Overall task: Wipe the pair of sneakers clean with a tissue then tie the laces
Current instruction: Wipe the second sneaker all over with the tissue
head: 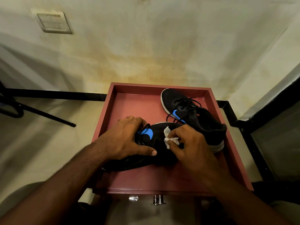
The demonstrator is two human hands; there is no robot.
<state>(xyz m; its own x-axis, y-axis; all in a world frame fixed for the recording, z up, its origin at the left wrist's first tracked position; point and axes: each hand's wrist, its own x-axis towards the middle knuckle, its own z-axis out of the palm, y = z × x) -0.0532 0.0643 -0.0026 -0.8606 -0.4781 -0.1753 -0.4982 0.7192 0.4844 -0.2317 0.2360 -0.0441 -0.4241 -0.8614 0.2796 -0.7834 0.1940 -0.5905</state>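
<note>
Nearest the camera, two bare forearms reach into the red tray (112,111), which serves as the landmark here. The right hand (191,146), over the tray's middle, has its fingers curled round a crumpled white tissue (170,139) and presses it against the side of the near sneaker (155,143). The left hand (125,140), toward the tray's left wall, grips that same shoe from above, thumb stretched along its side, fingers curled over the lace area. This black shoe with a blue mark lies tipped on its side across the tray's middle. The second sneaker (194,116) sits in the tray's far right corner, its heel touching the near shoe, black laces (186,106) loose. Wiping looks underway on the first shoe; the other shoe's cleaning and all lace tying seem left.
</note>
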